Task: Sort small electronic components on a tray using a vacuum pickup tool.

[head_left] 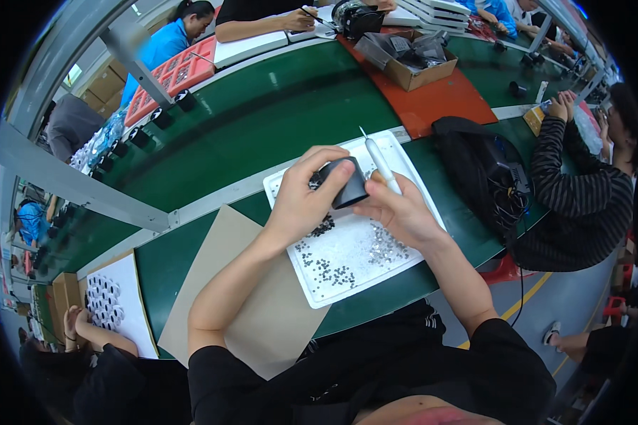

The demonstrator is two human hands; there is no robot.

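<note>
The left hand (306,202) is wrapped around a small black cylinder part (347,184). The fingers curl over its top and the thumb presses from the side, so the grip is closed tight. The part is held in the air, just above the white tray (397,265).

The right hand (398,211) is closed around a white pen-shaped tool (381,164). Its thin tip points up and away from the person. The tool sits just beside the black part, and the two hands touch each other.

The tray lies on the green belt (262,120). It holds lots of tiny dark bits (327,271) and tiny shiny bits (383,248) in loose little heaps. I think they are small screws or beads, but they are too small to tell.

What could go wrong? The hands hang right over the heaps. If a wrist dips, it could push the bits together and mix them up. The tray's near edge sits close to the belt's edge, so a bump could slide it off and spill everything. The black part looks smooth, so it could slip and fall onto the bits. The sharp tip could also poke a finger, as the hands are so close.
</note>
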